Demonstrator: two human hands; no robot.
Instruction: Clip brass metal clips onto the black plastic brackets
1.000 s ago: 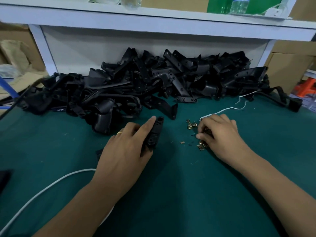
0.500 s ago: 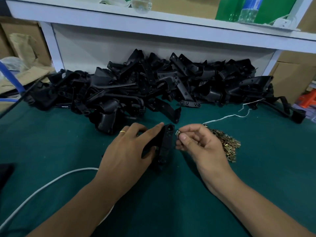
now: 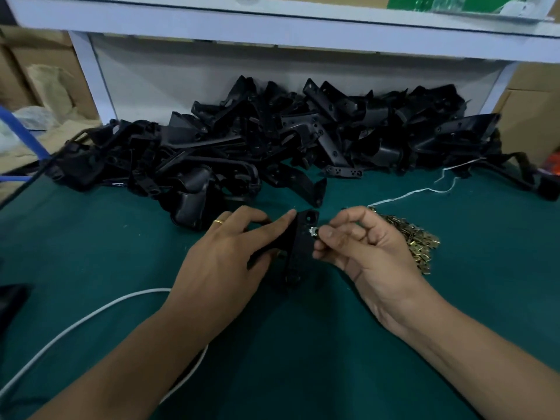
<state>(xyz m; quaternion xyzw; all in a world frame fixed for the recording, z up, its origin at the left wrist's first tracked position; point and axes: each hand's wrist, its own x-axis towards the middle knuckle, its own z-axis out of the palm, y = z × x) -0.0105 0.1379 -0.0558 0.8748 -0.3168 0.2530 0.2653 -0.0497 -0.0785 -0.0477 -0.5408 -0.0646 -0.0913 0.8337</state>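
Head view – right hand (image 3: 368,253) presses clip (image 3: 313,232) onto bracket (image 3: 301,247).

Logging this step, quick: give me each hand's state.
Left hand: grip closed around the bracket, holding it.
Right hand: pinching a clip against the bracket's edge.

We see a white cable (image 3: 91,313) curving over the green table (image 3: 454,298), a white shelf (image 3: 272,31) above, cardboard boxes (image 3: 533,122) behind, and white string (image 3: 424,190).
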